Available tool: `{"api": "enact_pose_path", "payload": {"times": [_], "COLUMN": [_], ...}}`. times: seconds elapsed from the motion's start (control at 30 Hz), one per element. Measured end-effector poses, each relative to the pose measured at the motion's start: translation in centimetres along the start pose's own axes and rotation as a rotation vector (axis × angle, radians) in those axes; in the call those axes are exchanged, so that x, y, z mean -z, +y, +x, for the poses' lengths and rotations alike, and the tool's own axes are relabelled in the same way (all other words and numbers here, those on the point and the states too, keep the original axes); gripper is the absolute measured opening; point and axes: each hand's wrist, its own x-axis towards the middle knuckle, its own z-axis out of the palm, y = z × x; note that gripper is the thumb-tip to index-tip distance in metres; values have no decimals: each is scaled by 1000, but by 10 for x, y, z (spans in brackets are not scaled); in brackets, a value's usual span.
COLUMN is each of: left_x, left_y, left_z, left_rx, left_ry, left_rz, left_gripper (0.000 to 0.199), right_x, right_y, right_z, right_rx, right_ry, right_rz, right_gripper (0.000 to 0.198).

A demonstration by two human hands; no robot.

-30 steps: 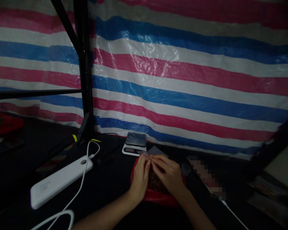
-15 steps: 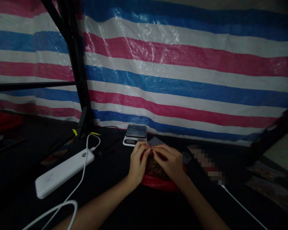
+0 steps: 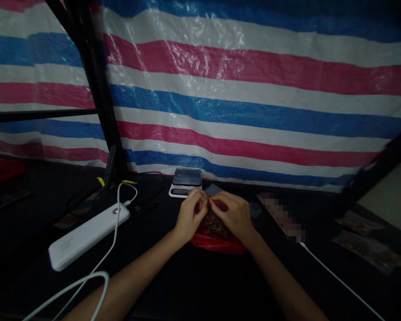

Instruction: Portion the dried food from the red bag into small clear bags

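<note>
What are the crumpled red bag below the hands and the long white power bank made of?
The crumpled red bag looks like thin, slightly shiny plastic: soft folds, faint sheen. The long white power bank seems hard, smooth plastic: its edges are cleanly rounded, though coated metal is possible.

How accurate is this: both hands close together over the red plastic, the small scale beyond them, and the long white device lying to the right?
One slip: in the head view the long white device lies to the left, not the right. The rest stands: the left hand and right hand are close together over the red plastic, with the small scale beyond them.
</note>
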Motion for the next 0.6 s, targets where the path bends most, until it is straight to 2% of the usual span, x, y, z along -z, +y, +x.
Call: {"api": "enact_pose_path", "payload": {"times": [0.23, 0.4, 0.5, 0.6], "left_x": [-3, -4, -3, -2], "left_y": [-5, -3, 2, 7], "left_z": [-4, -5, -5, -7], "left_rx": [37, 47, 21, -18], "left_ry": [-35, -18, -55, -102], "left_rz": [70, 83, 74, 115], "left_gripper": [12, 12, 13, 13], "right_x": [3, 3, -1, -4], "right_y": [11, 8, 2, 5], "right_z": [2, 1, -1, -2], "right_rx": [-117, -87, -71, -141], "right_ry": [106, 3, -11, -31], "right_rz": [-53, -36, -58, -14], "right_gripper": [15, 11, 21, 20]}}
